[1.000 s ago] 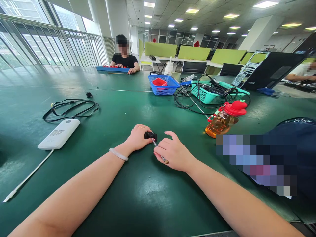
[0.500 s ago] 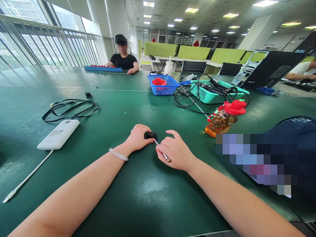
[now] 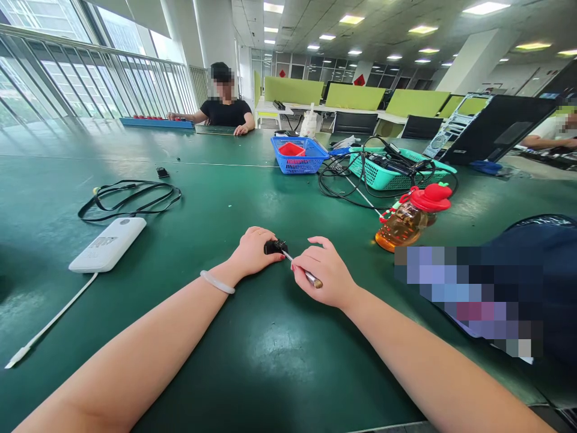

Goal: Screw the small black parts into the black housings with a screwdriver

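My left hand [image 3: 253, 252], wearing a pale bracelet [image 3: 217, 282] at the wrist, is closed around a small black part [image 3: 276, 247] on the green table. Fine detail on that part is too small to make out. My right hand [image 3: 325, 273] grips a slim silver tool with a brownish rounded end [image 3: 313, 279]. The tool's thin tip meets the black part close to my left thumb, and its brownish end points back toward me. My right index finger is raised off the tool.
Left on the table [image 3: 198, 361] lie a white power bank [image 3: 110, 245] and a black cord [image 3: 130, 201]. A drink bottle [image 3: 406, 222] stands right, near a teal basket [image 3: 401, 168] of cables and a blue basket [image 3: 299, 162]. Across sits a person [image 3: 225, 111] with a blue tray [image 3: 157, 123].
My right hand and the tool have shifted slightly right and changed angle; the tip stays at the black part. My left hand is steady. The person opposite has slid the blue tray left.
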Demonstrator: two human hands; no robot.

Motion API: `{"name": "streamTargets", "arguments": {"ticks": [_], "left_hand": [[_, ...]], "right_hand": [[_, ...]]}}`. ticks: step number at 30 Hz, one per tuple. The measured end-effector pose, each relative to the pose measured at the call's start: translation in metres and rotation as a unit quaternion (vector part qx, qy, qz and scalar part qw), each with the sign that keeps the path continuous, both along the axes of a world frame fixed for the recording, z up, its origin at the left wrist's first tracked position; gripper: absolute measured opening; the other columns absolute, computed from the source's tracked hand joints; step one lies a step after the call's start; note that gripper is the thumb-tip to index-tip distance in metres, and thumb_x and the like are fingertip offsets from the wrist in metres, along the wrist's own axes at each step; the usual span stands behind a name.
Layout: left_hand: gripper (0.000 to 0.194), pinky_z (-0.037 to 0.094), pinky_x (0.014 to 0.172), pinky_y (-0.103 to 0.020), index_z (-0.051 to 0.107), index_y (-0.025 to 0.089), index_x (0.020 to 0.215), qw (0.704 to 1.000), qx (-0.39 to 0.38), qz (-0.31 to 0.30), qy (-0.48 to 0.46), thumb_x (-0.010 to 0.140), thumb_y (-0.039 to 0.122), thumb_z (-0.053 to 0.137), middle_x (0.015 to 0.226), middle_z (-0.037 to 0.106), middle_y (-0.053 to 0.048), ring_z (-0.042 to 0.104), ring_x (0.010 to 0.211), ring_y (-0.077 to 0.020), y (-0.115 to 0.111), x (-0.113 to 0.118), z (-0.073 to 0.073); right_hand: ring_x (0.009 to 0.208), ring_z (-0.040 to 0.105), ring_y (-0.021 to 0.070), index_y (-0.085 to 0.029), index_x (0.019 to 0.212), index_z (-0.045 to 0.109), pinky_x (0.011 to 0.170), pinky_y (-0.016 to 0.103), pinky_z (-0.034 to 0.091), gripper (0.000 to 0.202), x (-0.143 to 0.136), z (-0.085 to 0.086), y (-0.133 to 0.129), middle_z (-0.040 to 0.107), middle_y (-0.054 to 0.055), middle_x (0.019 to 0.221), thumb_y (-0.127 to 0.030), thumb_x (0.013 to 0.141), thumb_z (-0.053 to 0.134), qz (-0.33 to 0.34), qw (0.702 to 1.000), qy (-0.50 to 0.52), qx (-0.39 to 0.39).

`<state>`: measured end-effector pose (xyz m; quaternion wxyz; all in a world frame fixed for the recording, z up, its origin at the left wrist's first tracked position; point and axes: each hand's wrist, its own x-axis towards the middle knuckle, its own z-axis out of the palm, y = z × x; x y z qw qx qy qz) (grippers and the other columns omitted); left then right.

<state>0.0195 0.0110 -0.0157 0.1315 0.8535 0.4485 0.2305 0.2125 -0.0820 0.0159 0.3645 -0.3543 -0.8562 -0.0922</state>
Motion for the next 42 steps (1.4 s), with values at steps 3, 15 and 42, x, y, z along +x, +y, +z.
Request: {"name": "streamTargets", "arguments": {"ticks": [3,15,42], "left_hand": [[0.036,0.041,0.106,-0.047,0.070,0.022,0.098,1.000,0.001,0.002,-0.002,0.071,0.045,0.076,0.112,0.070,-0.007,0.053,0.119,-0.0306,-0.001,0.000,0.000],[0.036,0.041,0.106,-0.050,0.070,0.023,0.093,0.999,-0.017,-0.032,-0.021,0.068,0.047,0.078,0.115,0.069,-0.007,0.052,0.120,-0.0314,0.000,-0.002,0.001],[0.039,0.034,0.111,-0.051,0.073,0.027,0.094,0.982,-0.048,-0.185,-0.012,0.062,0.046,0.084,0.122,0.067,-0.006,0.046,0.129,-0.0311,-0.010,0.001,0.012]], "right_hand": [[0.058,0.056,0.0110,-0.021,0.074,0.060,0.099,0.038,0.040,0.019,0.003,-0.002,0.002,0.064,-0.003,0.063,-0.014,0.086,0.048,0.000,1.000,0.024,-0.020],[0.059,0.056,0.0150,-0.021,0.069,0.064,0.061,0.029,0.044,0.026,0.014,-0.010,0.020,0.059,-0.001,0.059,-0.033,0.087,0.050,-0.063,0.893,0.336,-0.292],[0.045,0.046,0.0118,-0.020,0.056,0.060,0.055,0.031,0.047,0.059,0.020,-0.025,0.044,0.046,-0.003,0.047,-0.077,0.069,0.062,0.000,0.656,0.589,-0.471]]}}
